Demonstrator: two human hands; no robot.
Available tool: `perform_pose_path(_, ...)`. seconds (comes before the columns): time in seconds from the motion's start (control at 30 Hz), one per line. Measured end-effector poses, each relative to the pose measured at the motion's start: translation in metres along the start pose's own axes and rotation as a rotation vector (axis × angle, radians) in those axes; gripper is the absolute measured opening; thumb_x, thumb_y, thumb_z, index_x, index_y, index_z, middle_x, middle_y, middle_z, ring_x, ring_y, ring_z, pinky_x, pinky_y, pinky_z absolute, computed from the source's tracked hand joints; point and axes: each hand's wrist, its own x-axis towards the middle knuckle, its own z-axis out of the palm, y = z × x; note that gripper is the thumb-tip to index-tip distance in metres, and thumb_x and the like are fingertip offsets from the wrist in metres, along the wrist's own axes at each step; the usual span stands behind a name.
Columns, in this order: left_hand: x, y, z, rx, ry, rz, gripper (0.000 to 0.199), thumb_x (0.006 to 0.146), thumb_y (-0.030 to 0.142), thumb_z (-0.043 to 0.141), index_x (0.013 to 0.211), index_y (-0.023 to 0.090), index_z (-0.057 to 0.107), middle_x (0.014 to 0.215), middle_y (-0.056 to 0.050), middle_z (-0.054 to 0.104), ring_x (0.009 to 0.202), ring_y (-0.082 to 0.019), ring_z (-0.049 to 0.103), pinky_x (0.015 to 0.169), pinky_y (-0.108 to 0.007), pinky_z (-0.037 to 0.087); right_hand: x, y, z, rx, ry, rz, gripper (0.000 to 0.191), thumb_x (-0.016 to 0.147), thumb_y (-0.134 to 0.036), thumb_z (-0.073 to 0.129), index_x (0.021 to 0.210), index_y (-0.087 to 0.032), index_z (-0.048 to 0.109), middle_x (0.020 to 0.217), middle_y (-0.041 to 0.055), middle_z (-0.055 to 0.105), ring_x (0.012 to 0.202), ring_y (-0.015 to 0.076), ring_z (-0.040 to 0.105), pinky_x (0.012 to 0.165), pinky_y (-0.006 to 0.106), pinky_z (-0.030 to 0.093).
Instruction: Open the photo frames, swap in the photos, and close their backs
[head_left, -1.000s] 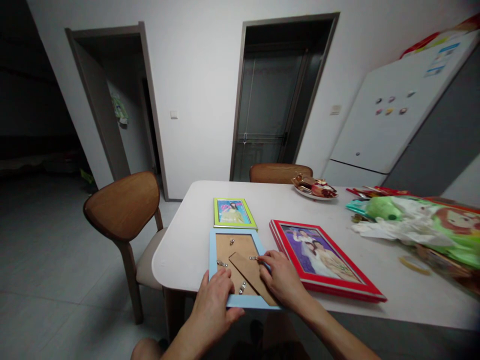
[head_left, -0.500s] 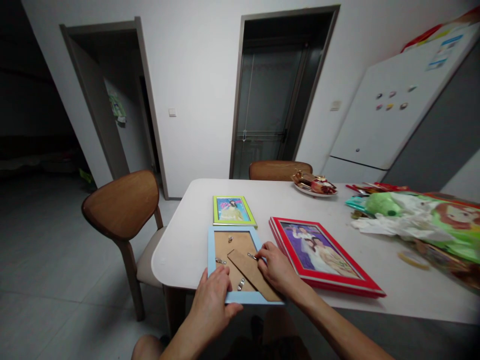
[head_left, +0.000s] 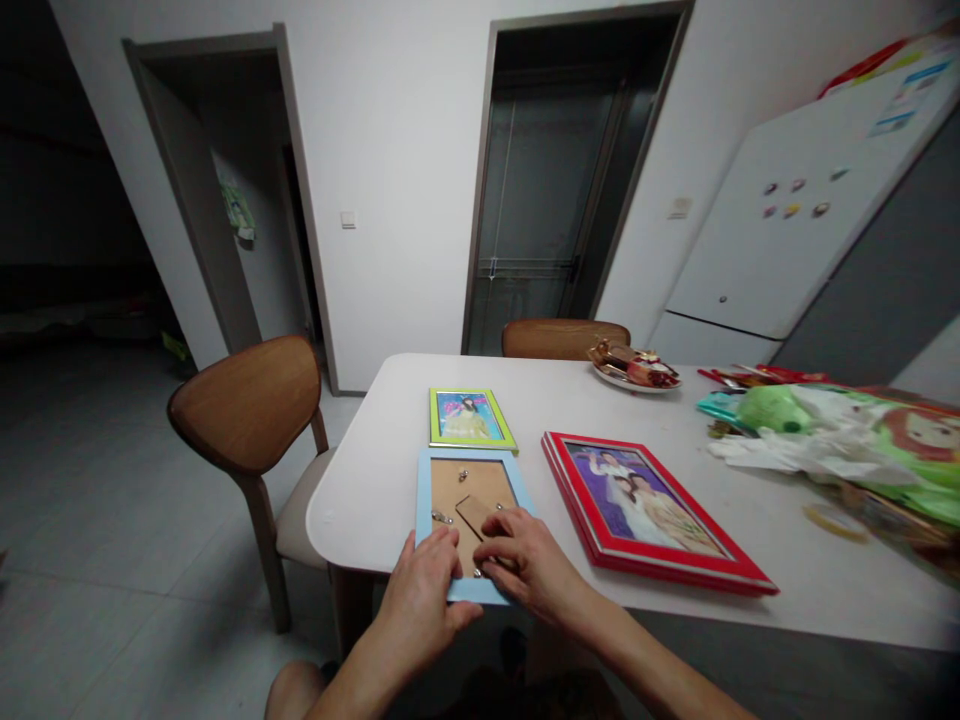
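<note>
A light blue picture frame lies face down at the table's near edge, its brown backing board showing. My left hand grips the frame's near left corner, fingers on top and thumb at the front edge. Over the backing, my right hand has its fingertips closed at a small metal clip near the front edge, covering most of the stand flap. Other metal clips sit at the left and far side. Just beyond is a yellow-green picture frame, face up.
Stacked red picture frames lie right of my right hand. Farther right are a roll of tape, green plastic packaging and a plate of items. Wooden chairs stand at the left and far side.
My right hand has moved from the clip on the right side to the one at the near edge, now covering more of the stand flap. My left hand stays on the frame.
</note>
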Motion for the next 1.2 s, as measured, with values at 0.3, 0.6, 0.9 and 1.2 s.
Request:
perform_pose_path(0.3,-0.002,-0.001,-0.003,-0.016,0.003,0.004,0.030,0.054,0.022,0.072,0.077,0.019,0.052,0.119,-0.007,0.050,0.112,-0.022,0.041,0.098,-0.044,0.020,0.008,-0.009,0.000,0.109,-0.064,-0.026,0.013,0.069,-0.020,0.055,0.068,-0.025,0.067,0.083,0.0021,0.052,0.082,0.0149,0.045,0.072,0.029,0.036)
perform_pose_path(0.6,-0.006,-0.001,-0.001,-0.079,0.021,-0.008,0.027,0.057,0.021,0.066,0.081,0.019,0.055,0.113,-0.005,0.053,0.111,-0.023,0.042,0.099,-0.045,0.018,0.009,-0.018,-0.005,0.135,-0.045,-0.025,0.021,0.073,-0.016,0.048,0.076,-0.024,0.066,0.087,0.0036,0.054,0.086,0.0157,0.046,0.076,0.029,0.036)
perform_pose_path(0.9,-0.005,0.003,-0.003,-0.070,0.047,-0.002,0.032,0.057,0.019,0.067,0.086,0.019,0.053,0.090,-0.002,0.058,0.094,-0.021,0.051,0.097,-0.043,0.021,0.062,-0.018,0.027,-0.013,0.000,0.109,0.018,0.075,-0.026,0.049,0.078,-0.023,0.067,0.074,0.0026,0.061,0.075,0.0144,0.049,0.067,0.025,0.033)
perform_pose_path(1.2,-0.006,0.003,-0.005,-0.083,0.037,-0.021,0.029,0.058,0.022,0.067,0.083,0.019,0.053,0.090,-0.001,0.057,0.093,-0.020,0.050,0.098,-0.041,0.020,0.065,-0.016,0.034,-0.053,0.008,0.103,0.020,0.076,-0.025,0.048,0.070,-0.020,0.067,0.068,0.0025,0.060,0.068,0.0125,0.049,0.064,0.023,0.032)
